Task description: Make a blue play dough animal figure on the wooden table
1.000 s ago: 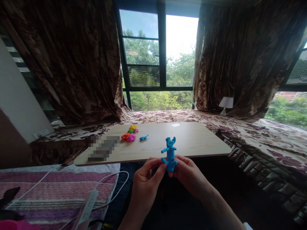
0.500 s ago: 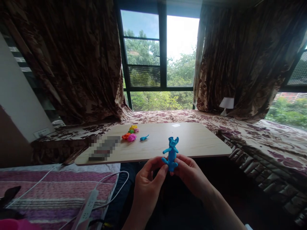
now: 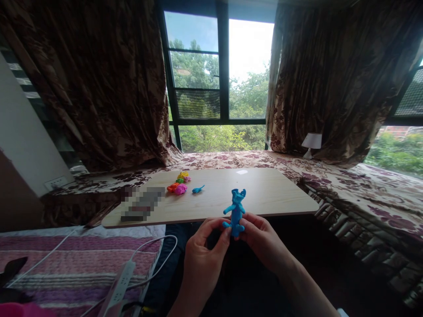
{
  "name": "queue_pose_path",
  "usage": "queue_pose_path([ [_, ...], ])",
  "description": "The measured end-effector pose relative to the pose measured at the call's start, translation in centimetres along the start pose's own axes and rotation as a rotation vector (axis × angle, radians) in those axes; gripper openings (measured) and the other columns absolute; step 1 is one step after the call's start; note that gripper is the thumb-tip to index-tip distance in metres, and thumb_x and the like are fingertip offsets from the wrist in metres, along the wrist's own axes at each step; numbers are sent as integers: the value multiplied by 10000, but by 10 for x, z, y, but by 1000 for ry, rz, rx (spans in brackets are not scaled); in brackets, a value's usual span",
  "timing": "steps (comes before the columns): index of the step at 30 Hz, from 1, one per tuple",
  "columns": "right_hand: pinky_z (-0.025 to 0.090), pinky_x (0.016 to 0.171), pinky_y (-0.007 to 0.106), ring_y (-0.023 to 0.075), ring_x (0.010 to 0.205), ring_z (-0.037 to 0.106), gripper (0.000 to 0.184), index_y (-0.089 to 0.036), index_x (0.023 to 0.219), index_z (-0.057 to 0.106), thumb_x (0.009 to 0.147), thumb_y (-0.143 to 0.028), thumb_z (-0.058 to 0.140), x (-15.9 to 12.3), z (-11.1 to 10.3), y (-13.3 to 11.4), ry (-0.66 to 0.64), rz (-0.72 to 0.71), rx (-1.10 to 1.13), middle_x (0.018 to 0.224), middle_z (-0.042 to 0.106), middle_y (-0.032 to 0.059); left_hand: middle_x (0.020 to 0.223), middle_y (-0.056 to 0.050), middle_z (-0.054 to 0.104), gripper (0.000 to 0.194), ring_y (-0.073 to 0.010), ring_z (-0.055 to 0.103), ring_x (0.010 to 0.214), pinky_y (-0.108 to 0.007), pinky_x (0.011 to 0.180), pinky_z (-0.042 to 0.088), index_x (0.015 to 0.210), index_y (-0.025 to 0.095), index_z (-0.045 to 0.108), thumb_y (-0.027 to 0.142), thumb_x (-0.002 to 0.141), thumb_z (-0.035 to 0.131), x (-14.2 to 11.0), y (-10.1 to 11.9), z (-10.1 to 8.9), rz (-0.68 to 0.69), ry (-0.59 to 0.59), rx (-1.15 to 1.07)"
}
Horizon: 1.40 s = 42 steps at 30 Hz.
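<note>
I have left hand (image 3: 205, 255) and right hand (image 3: 266, 246) pinched nearly closed on the blue clay figure (image 3: 236, 213) low down — long axis upright

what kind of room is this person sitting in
Probably a bedroom or similar room at home: a striped quilted cover at the left, patterned curtains around the window, and a small white lamp on the cloth-covered ledge.

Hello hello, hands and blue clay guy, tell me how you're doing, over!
Both hands, left and right, on blue figure. Figure upright, low in front of table. Nothing seen between figure and hands, over.
</note>
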State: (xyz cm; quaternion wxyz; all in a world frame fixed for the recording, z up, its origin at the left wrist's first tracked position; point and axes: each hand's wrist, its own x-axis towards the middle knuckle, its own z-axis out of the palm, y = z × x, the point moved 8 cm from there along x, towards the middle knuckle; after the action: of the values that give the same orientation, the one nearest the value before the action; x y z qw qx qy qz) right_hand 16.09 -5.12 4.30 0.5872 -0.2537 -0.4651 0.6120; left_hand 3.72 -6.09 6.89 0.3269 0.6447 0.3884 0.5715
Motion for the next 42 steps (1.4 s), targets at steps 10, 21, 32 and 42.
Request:
queue_pose_path([
  [10,418,749,307,153,749,535,267,-180,1029,651,822,-332,581,-2,0,-7,15,-86,-205,830,637,37,871,-36,701,251,-189,638,843,-283,792,483,924,179,657,255,684,672,0,-12,-5,-178,15,-155],
  [21,418,799,320,181,816,554,264,-204,1041,650,829,-337,566,-5,9,-21,-21,-182,-325,906,653,39,744,-2,672,203,-147,589,729,-230,696,433,814,174,649,360,766,581,-1,-26,-8,-204,47,-104],
  [32,417,745,304,166,759,542,291,-185,1003,669,797,-379,599,-2,2,-10,-2,-108,-282,827,644,32,719,3,665,213,-160,581,735,-233,710,418,863,183,681,345,770,578,0,-17,-13,-181,43,-41],
  [42,419,656,261,124,680,527,268,-176,1023,651,821,-337,581,-2,4,-10,-8,-73,-204,830,648,35,987,-96,680,302,-211,610,924,-364,859,458,1018,148,652,324,791,561,-11,-39,20,-472,-119,-638],
])
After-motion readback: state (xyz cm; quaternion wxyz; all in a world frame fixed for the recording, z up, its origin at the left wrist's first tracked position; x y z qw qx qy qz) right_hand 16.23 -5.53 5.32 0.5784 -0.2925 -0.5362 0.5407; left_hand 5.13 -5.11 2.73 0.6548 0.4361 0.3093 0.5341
